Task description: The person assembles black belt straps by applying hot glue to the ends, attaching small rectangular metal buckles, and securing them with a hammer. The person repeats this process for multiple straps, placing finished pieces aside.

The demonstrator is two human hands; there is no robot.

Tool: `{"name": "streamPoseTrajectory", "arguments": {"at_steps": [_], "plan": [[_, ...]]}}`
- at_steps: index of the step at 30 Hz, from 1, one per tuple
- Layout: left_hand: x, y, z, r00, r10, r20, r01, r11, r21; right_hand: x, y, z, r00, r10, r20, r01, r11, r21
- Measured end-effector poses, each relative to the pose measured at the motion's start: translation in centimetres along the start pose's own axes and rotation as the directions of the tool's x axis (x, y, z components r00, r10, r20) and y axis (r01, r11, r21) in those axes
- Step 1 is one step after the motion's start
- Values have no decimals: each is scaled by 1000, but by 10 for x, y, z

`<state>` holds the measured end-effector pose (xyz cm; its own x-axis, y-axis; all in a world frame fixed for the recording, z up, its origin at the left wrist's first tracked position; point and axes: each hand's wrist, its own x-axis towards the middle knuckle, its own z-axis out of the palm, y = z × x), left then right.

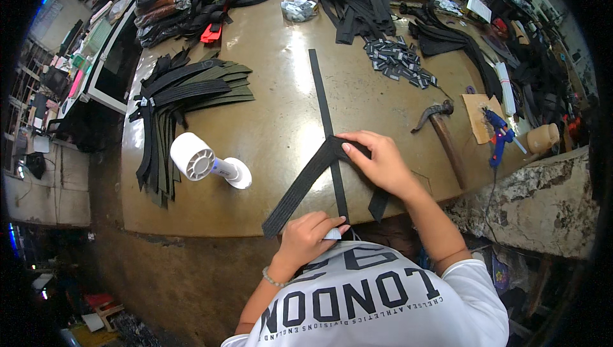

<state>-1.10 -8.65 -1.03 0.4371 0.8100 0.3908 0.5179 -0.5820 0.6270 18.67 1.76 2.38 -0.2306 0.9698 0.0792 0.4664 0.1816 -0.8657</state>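
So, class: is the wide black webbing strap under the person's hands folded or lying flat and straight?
Folded. The wide black webbing strap bends into a V under the right hand, crossing a narrow black strip.

Looking steeply down from head height, close over the brown worktop, facing forward across it; fisheye bending edges at the rim; only one view, nothing shared.

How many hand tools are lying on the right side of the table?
2: a hammer right of the right hand, and a blue glue gun beyond it near the edge. The clutter behind may hide more.
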Motion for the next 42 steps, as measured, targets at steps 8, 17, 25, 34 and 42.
{"name": "streamPoseTrajectory", "arguments": {"at_steps": [8, 17, 25, 34, 42], "plan": [[0, -1, 2, 1000, -10, -26, 10, 1000, -9, -12, 17, 31, 972, -99, -212, 70, 988, -139], [1, 1, -1, 1000, -17, 14, 17, 1000, -7, -15, 17, 39, 965, -117, -236, 62, 972, -227], [12, 16, -21, 965, -145, 220, 152, 988, -15, -16, 15, 41, 968, -184, -170, 105, 915, -390], [72, -29, -19, 964, -261, -44, 264, 962, 74, -18, 9, 41, 967, -248, -58, 144, 720, -679], [70, -24, -14, 957, -289, 39, 276, 941, 198, -11, 1, 26, 999, 26, -22, -34, 804, -593]]}}
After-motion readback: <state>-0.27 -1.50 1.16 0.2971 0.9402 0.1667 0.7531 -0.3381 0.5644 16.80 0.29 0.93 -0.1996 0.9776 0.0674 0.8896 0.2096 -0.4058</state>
